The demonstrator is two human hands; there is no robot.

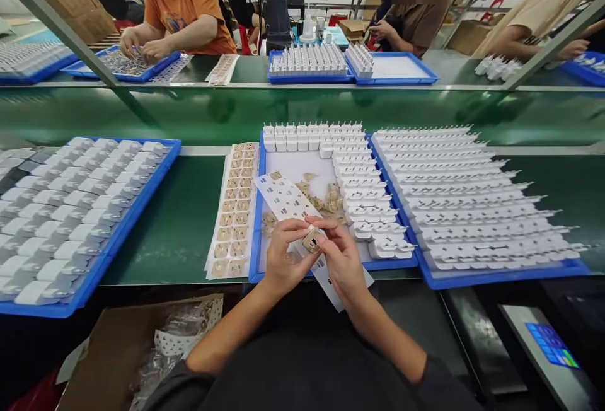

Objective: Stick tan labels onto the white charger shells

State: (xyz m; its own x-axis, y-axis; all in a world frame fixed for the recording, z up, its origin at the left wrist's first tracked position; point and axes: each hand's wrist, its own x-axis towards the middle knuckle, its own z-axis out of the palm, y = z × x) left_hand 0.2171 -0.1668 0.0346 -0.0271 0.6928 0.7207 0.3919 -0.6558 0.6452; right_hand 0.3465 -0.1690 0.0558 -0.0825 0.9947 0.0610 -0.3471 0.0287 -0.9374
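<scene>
Between my hands is a white charger (312, 240), its face with a dark port slot turned up and bearing a tan sticker. My left hand (286, 252) is closed on its left side, fingertips against the edge. From the right, my right hand (343, 254) grips it too, thumb pressing on the sticker's edge. Beneath them a mostly bare white sticker sheet (283, 198) slants across the tray's front edge. Peeled tan pieces (331, 200) lie loose in the blue tray (256, 234), beside rows of white chargers (362, 187) with pins.
A stack of tan sticker sheets (234, 209) lies left of the tray. Full blue trays stand at right (439, 282) and left (127, 203). Below sits a cardboard box (111, 348) of plastic waste. Across the green divider (212, 111), co-workers handle parts.
</scene>
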